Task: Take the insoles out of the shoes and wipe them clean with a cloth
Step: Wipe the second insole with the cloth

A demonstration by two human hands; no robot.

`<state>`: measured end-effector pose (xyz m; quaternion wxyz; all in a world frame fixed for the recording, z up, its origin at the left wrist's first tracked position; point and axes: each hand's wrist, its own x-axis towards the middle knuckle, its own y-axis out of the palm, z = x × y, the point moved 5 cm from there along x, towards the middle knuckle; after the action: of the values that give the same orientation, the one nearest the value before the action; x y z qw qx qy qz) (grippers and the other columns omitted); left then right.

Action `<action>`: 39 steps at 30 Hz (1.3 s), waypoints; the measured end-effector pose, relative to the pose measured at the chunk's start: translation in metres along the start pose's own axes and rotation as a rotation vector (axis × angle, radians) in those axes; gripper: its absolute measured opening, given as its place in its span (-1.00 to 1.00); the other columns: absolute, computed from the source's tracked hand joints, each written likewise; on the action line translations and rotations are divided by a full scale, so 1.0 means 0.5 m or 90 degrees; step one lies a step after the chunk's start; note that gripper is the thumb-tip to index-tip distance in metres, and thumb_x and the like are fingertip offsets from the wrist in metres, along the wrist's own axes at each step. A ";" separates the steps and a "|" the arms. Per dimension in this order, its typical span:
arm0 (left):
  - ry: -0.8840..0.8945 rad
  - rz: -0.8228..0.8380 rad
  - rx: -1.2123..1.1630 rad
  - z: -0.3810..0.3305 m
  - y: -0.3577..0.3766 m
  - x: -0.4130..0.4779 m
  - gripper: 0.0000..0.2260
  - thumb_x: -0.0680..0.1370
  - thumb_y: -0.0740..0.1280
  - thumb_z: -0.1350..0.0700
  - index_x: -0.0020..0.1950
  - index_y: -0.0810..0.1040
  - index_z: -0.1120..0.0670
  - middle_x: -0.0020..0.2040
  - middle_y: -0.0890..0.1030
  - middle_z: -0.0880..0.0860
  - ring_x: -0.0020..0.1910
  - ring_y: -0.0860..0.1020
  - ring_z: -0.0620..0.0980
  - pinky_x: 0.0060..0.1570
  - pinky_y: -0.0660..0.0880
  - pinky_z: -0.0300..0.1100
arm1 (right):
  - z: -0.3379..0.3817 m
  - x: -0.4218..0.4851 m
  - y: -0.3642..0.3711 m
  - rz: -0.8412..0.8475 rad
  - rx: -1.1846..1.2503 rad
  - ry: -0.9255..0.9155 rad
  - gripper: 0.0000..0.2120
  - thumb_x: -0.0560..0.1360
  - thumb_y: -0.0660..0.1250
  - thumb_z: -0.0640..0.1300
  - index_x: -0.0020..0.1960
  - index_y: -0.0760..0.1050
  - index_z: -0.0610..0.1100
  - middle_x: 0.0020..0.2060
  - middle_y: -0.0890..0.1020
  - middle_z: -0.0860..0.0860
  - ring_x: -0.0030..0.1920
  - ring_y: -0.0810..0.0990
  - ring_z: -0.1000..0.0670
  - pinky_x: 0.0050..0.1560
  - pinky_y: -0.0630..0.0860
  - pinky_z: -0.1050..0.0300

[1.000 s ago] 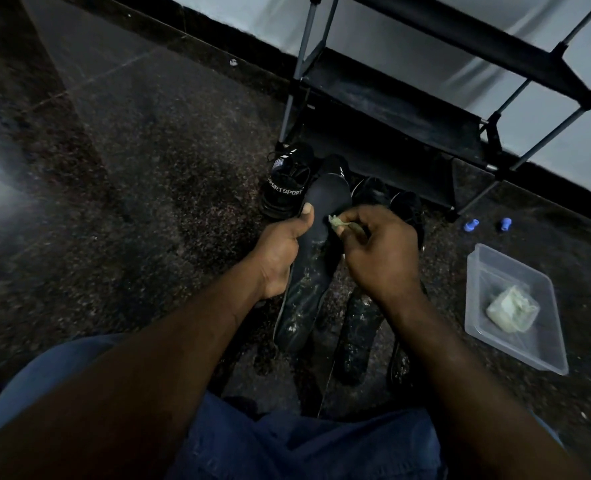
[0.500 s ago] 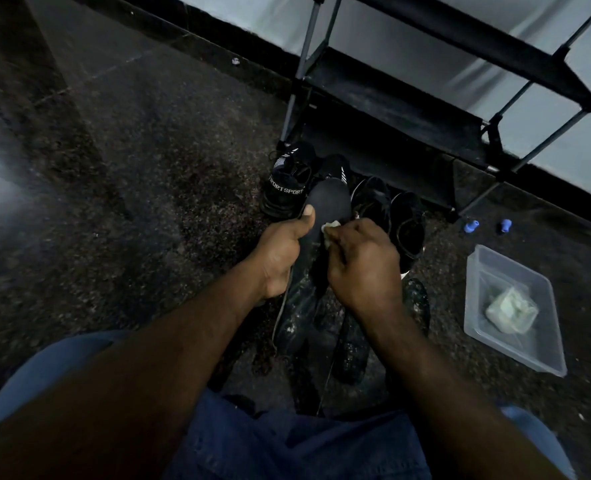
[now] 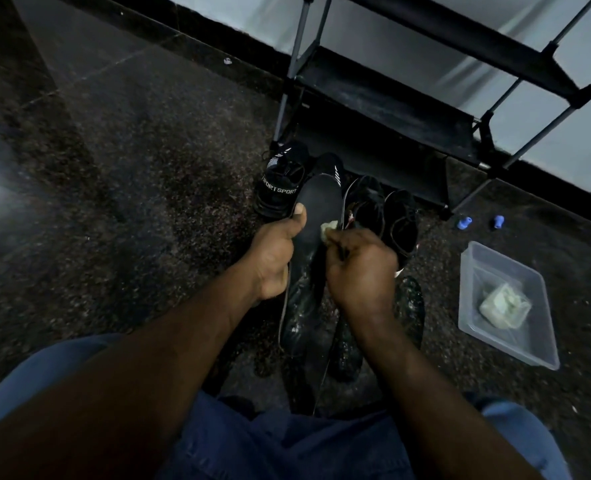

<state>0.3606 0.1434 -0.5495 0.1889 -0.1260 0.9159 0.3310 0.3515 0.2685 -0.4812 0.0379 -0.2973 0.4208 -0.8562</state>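
- Insole point(image 3: 320, 206): dark, held up over the floor point(image 3: 148, 202) in front of the person, toe end twd the floor's far edge.
- L hand point(image 3: 273, 258): grips the insole's left edge. Thumb is flat on the top face; other fingers are curled under, mostly hidden.
- R hand point(image 3: 359, 268): fingers curled tight, pinching a small pale cloth point(image 3: 328, 231) against the insole's right side, approx mid-length.
- Black "SPORT" sneaker point(image 3: 280, 185) just left of the insole's tip, its mate point(image 3: 332, 164) behind the tip; 2 black shoes point(image 3: 368, 202) just right.
- Spare insoles point(image 3: 301, 317) lie on the floor under the hands, speckled.
- Clear tray point(image 3: 543, 351) twd the floor's right edge, pale wad point(image 3: 503, 306) inside; 2 blue bits point(image 3: 464, 222) beyond it.
- Shoe rack point(image 3: 391, 109) at the far edge, by the wall.
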 end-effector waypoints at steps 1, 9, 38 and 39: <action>-0.001 -0.003 0.000 0.000 -0.001 -0.001 -0.53 0.69 0.24 -0.16 0.37 0.58 0.19 0.24 0.69 0.16 0.22 0.66 0.10 0.23 0.58 -0.01 | 0.020 -0.012 0.014 0.025 0.014 -0.014 -0.77 0.46 0.36 -0.20 0.04 0.74 -0.12 -0.10 0.73 -0.09 -0.11 0.69 -0.11 -0.06 0.65 -0.01; -0.011 0.011 -0.023 -0.002 0.004 -0.007 -0.53 0.70 0.23 -0.16 0.39 0.57 0.18 0.27 0.67 0.17 0.23 0.66 0.11 0.19 0.61 0.00 | 0.013 -0.003 0.000 -0.021 -0.005 -0.013 -0.75 0.44 0.35 -0.17 0.04 0.75 -0.10 -0.16 0.65 -0.07 -0.19 0.64 -0.09 -0.15 0.61 0.06; -0.005 0.009 0.004 0.008 0.006 -0.008 -0.49 0.69 0.22 -0.19 0.41 0.55 0.18 0.33 0.64 0.18 0.31 0.62 0.14 0.35 0.52 0.08 | -0.039 -0.010 -0.012 -0.019 -0.011 -0.011 -0.77 0.46 0.38 -0.19 0.06 0.74 -0.12 -0.17 0.66 -0.06 -0.18 0.64 -0.10 -0.13 0.63 0.00; -0.006 0.012 0.002 0.011 0.010 -0.009 -0.49 0.70 0.21 -0.18 0.43 0.54 0.18 0.34 0.63 0.18 0.32 0.61 0.15 0.38 0.50 0.10 | -0.047 0.001 -0.020 -0.039 -0.005 0.018 -0.77 0.46 0.39 -0.21 0.07 0.74 -0.13 -0.15 0.67 -0.08 -0.18 0.65 -0.10 -0.13 0.64 0.01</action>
<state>0.3642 0.1513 -0.5488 0.1904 -0.1154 0.9167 0.3317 0.3401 0.2911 -0.4845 0.0045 -0.2985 0.4149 -0.8595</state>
